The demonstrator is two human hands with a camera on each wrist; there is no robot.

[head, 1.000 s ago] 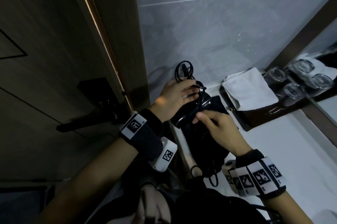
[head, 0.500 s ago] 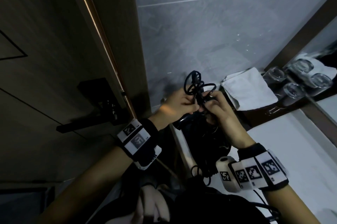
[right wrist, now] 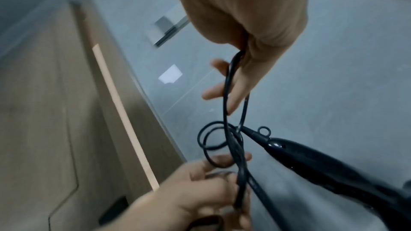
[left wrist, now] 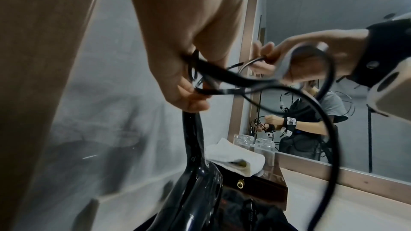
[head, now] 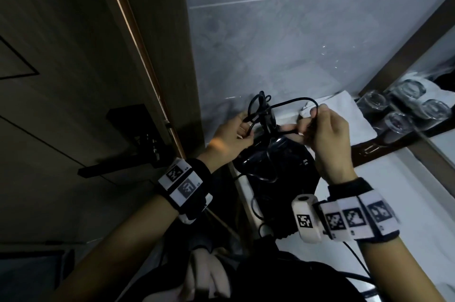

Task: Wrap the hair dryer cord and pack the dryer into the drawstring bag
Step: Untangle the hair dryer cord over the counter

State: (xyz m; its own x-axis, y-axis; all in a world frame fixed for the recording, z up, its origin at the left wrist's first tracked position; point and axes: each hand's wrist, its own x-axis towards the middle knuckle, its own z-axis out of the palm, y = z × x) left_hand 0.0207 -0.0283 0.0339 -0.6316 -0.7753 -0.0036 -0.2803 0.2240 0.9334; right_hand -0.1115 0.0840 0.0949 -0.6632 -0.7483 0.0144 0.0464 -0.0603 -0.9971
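Cord point(head: 290, 101) now drawn out rightward from coils pinched in left hand point(head: 230, 138), gripped by right hand point(head: 327, 139); wrapping unfinished, dryer point(head: 268, 156) unbagged.

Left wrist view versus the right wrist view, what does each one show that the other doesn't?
Only the left wrist view shows the mirror with the person's reflection, the folded white towel, the glasses and the dark box beneath them. Only the right wrist view shows the wooden door panel and the small hanging ring at the hair dryer's handle end. Both show the left hand gripping the cord loops, the right hand pinching a strand, and the glossy black hair dryer.
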